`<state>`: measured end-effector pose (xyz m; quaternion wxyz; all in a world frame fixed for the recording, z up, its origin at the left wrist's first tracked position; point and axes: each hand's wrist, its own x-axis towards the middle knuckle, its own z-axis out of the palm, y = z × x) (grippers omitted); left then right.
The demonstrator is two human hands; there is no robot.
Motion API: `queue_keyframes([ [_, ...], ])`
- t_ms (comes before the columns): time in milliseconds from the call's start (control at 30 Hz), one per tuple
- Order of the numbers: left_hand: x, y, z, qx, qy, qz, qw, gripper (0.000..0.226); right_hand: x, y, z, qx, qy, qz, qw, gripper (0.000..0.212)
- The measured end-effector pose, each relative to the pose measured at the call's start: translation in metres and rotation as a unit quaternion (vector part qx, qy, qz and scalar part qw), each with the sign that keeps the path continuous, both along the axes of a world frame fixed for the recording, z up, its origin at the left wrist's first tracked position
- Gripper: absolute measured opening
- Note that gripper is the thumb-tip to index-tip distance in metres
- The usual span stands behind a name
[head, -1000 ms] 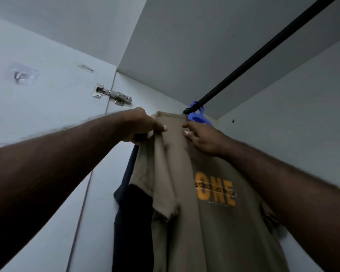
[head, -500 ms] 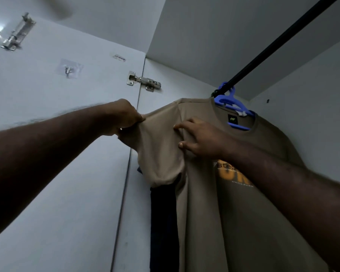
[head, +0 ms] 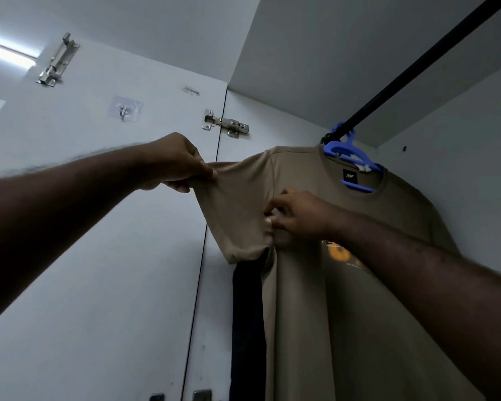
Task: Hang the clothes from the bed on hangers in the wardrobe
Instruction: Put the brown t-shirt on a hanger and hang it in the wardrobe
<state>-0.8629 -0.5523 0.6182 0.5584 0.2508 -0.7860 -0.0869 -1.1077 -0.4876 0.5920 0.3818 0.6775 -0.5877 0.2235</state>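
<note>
A tan T-shirt (head: 324, 299) with an orange print hangs on a blue hanger (head: 352, 160), hooked over the black wardrobe rail (head: 411, 70). My left hand (head: 177, 163) pinches the end of the shirt's left sleeve and holds it stretched out sideways. My right hand (head: 298, 215) pinches the fabric at the sleeve's armpit seam with curled fingers. My right forearm hides much of the orange print.
A dark garment (head: 248, 322) hangs behind the tan shirt on the left. The open white wardrobe door (head: 93, 256) stands at left, with a hinge (head: 226, 125), a latch bolt (head: 58, 60) and a stick-on hook (head: 124, 110). The wardrobe's white back wall (head: 460, 169) is at right.
The shirt has turned to face me and spread open on the hanger. My left hand has drawn the sleeve out leftward, and my right hand has dropped from the collar to the armpit seam.
</note>
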Motion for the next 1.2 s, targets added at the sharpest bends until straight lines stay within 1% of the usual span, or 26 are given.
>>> queue_keyframes([
  [33,-0.002,0.005,0.0,-0.012,0.004,-0.019,1.0,0.021,0.002,0.004,0.003,0.001,-0.07,0.053,0.996,0.034],
  [67,-0.007,0.013,-0.001,-0.029,0.005,-0.042,0.999,0.018,0.005,0.011,0.008,0.006,-0.161,0.108,0.981,0.044],
  [100,-0.013,0.022,-0.003,-0.052,0.002,-0.069,0.996,0.017,0.008,0.018,0.013,0.015,-0.252,0.154,0.955,0.055],
  [133,-0.021,0.031,-0.006,-0.08,-0.006,-0.094,0.992,0.016,0.009,0.024,0.02,0.025,-0.316,0.19,0.929,0.066],
  [200,-0.042,0.049,-0.017,-0.149,-0.037,-0.118,0.981,0.01,0.006,0.032,0.03,0.059,-0.384,0.231,0.892,0.082],
  [233,-0.053,0.055,-0.024,-0.187,-0.056,-0.119,0.973,0.006,0.005,0.034,0.033,0.081,-0.397,0.237,0.883,0.084],
  [267,-0.064,0.059,-0.032,-0.223,-0.075,-0.114,0.965,0.003,0.004,0.037,0.033,0.1,-0.396,0.238,0.881,0.081],
  [300,-0.074,0.062,-0.042,-0.259,-0.096,-0.106,0.955,0.004,0.004,0.04,0.032,0.111,-0.383,0.233,0.887,0.069],
  [367,-0.093,0.061,-0.058,-0.312,-0.143,-0.095,0.934,0.015,0.003,0.047,0.028,0.111,-0.337,0.2,0.913,0.037],
  [400,-0.099,0.059,-0.067,-0.326,-0.161,-0.093,0.927,0.018,0.001,0.049,0.026,0.104,-0.322,0.184,0.923,0.028],
  [433,-0.102,0.058,-0.074,-0.349,-0.174,-0.083,0.917,0.02,-0.003,0.052,0.027,0.096,-0.314,0.173,0.928,0.024],
  [467,-0.104,0.055,-0.081,-0.393,-0.173,-0.056,0.901,0.021,-0.007,0.055,0.028,0.089,-0.313,0.167,0.931,0.022],
  [533,-0.106,0.046,-0.096,-0.506,-0.129,0.02,0.852,0.026,-0.016,0.066,0.03,0.058,-0.326,0.163,0.929,0.018],
  [567,-0.106,0.04,-0.104,-0.544,-0.1,0.052,0.832,0.028,-0.02,0.071,0.033,0.038,-0.337,0.16,0.927,0.018],
  [600,-0.107,0.034,-0.112,-0.554,-0.07,0.074,0.827,0.032,-0.025,0.077,0.035,0.021,-0.347,0.152,0.925,0.017],
  [633,-0.109,0.027,-0.119,-0.543,-0.046,0.091,0.834,0.039,-0.028,0.081,0.036,0.007,-0.353,0.143,0.924,0.017],
  [700,-0.119,0.017,-0.134,-0.491,-0.024,0.113,0.863,0.054,-0.033,0.091,0.037,-0.008,-0.361,0.131,0.923,0.017],
  [767,-0.133,0.014,-0.144,-0.448,-0.023,0.138,0.883,0.06,-0.035,0.097,0.035,-0.015,-0.354,0.133,0.926,0.014],
  [833,-0.146,0.016,-0.148,-0.419,-0.029,0.169,0.892,0.058,-0.036,0.1,0.033,-0.03,-0.33,0.128,0.935,0.012],
  [967,-0.157,0.015,-0.142,-0.405,-0.02,0.221,0.887,0.05,-0.031,0.105,0.03,-0.07,-0.273,0.113,0.953,0.019],
  [1100,-0.148,0.014,-0.139,-0.414,-0.016,0.203,0.887,0.035,-0.028,0.111,0.025,-0.092,-0.244,0.126,0.957,0.024],
  [1133,-0.144,0.012,-0.141,-0.414,-0.007,0.194,0.889,0.033,-0.031,0.112,0.023,-0.098,-0.248,0.133,0.955,0.023],
  [1200,-0.134,0.006,-0.149,-0.398,0.006,0.174,0.901,0.031,-0.041,0.114,0.017,-0.1,-0.257,0.116,0.954,0.021],
])
